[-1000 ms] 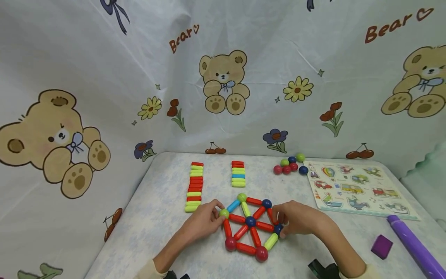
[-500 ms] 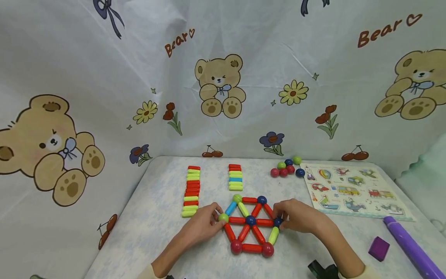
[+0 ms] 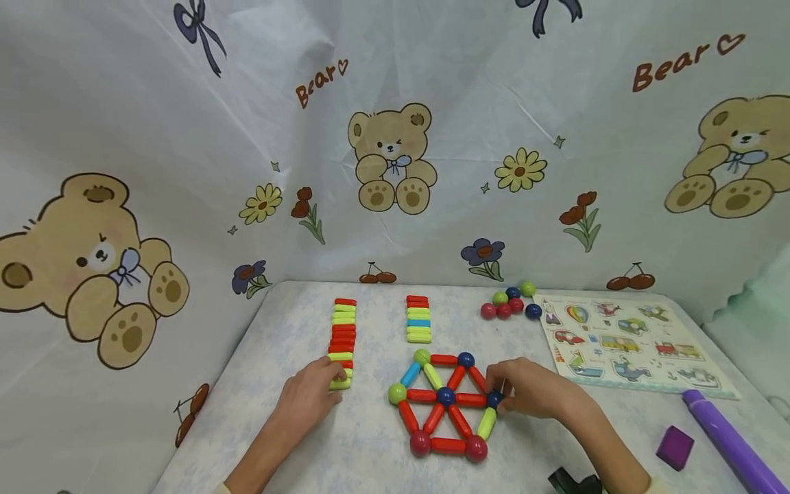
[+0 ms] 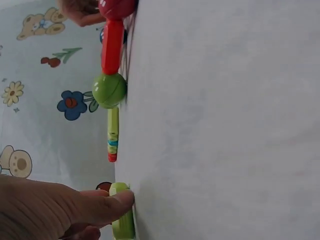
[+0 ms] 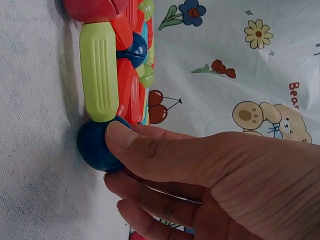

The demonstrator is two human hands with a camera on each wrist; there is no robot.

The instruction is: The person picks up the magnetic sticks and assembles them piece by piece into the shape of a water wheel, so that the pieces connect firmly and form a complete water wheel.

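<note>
On the table [image 3: 364, 449], head view: ball-and-rod hexagon [image 3: 446, 396] lies flat between left hand [image 3: 306, 396] and right hand [image 3: 532, 390]. Left wrist view: left's pinching a lime rod [image 4: 123, 226]. Right wrist view: right's pinching the navy corner ball [image 5: 96, 145]; sideways tug might pop it loose.
</note>
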